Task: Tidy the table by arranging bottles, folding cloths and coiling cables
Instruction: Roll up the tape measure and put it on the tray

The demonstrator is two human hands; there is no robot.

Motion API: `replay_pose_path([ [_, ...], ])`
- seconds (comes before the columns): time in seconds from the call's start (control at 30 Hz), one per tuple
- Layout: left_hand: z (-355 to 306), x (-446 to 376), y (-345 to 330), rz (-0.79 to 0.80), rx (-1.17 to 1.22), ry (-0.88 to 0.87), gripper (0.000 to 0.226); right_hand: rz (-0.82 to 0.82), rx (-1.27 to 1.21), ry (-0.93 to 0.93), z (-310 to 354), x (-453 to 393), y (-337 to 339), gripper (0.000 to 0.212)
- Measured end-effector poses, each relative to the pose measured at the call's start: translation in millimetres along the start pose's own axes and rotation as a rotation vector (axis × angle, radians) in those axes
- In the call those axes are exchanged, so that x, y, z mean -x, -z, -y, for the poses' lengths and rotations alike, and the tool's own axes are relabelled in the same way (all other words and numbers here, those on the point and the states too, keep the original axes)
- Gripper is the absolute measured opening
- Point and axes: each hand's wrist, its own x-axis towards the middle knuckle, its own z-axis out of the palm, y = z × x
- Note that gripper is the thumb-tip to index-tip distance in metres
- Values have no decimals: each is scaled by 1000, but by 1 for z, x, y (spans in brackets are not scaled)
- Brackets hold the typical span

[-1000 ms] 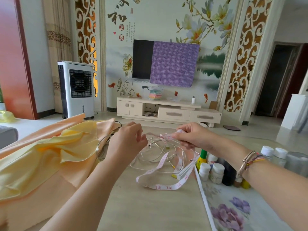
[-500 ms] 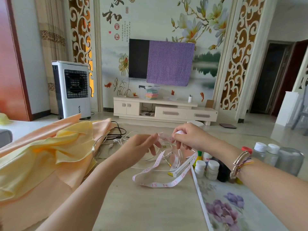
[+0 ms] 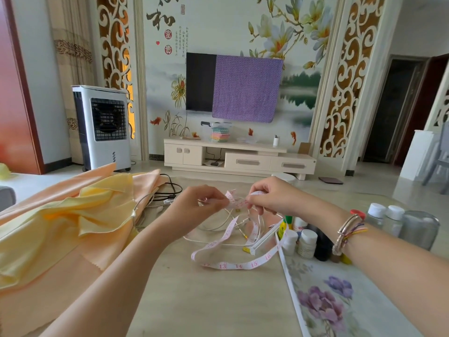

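Both hands pinch tape measure (image 3: 237, 265) | left (image 3: 199, 205) | right (image 3: 272, 199) | fingertip grip partly hidden | wrist hides bottles (image 3: 307, 243)

Both arms reach forward, left hand (image 3: 194, 203) and right hand (image 3: 272, 198) raised close together, fingers curled, pinching between them.

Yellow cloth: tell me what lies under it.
The yellow cloth lies on a peach cloth spread over the table. Whatever else they cover is hidden.
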Motion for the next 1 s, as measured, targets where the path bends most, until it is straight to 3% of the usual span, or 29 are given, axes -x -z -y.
replay_pose_path([
  [0.1, -1, -1, -1, -206, -245, -194, 7, -5, -297, -95, 2, -1, 4, 20],
  [0.2, 0, 1, -5, -357, -566, -339, 9, 61, -750, -20, 3, -1, 8, 21],
  [0.3, 5, 4, -14, -284, -645, -262, 3, 83, -1028, 76, 5, -2, 15, 26],
  [0.4, 15, 3, -25, -171, -766, -123, 8, 56, -1014, 130, 8, -2, 22, 28],
  [0.47, 16, 2, -27, -224, -811, -58, 15, 69, -971, 162, 11, 2, 26, 30],
  [0.63, 2, -7, -14, -354, -712, 133, 35, 114, -956, 261, 28, 15, 42, 24],
  [0.73, -21, -20, 1, -407, -650, 106, 35, 120, -982, 321, 46, 21, 56, 12],
  [0.83, -52, -31, 12, -300, -399, 40, 11, 76, -937, 374, 66, 26, 65, 6],
  [1.0, -100, -21, 12, -31, 297, 26, 28, -110, -734, 419, 89, 34, 71, 10],
])
